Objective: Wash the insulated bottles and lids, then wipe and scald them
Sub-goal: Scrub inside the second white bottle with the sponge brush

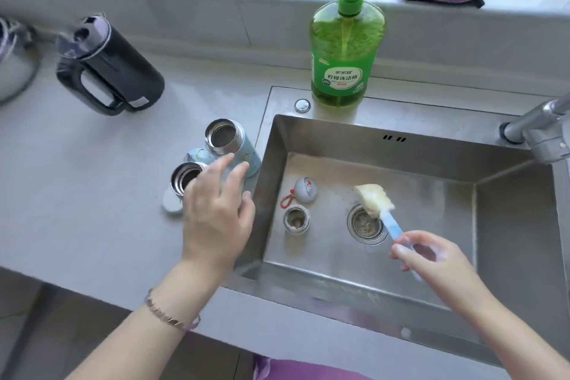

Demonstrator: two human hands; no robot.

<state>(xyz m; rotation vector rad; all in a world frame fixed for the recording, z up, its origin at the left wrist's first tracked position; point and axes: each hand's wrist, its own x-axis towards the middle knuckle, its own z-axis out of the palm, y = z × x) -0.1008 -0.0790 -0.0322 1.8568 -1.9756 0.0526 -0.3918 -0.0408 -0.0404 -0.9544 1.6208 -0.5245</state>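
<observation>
Left hand (216,213), fingers spread and relaxed, hovers over two open bottles (248,157) on the counter at nine o'clock of the sink (509,225). Right hand (431,256) grips a sponge brush (374,199) above the drain (365,227), with a grey lid (305,190) at its ten o'clock.

- Soft, even daylight is filling the whole scene.
- The green soap bottle (344,52) is glowing, lit through from behind.
- The steel sink (509,210) is giving back a dull, hazy sheen.
- The left hand (216,222) is blurring slightly at its fingers.
- The counter (92,194) is bowing and smearing toward the top-left corner.
</observation>
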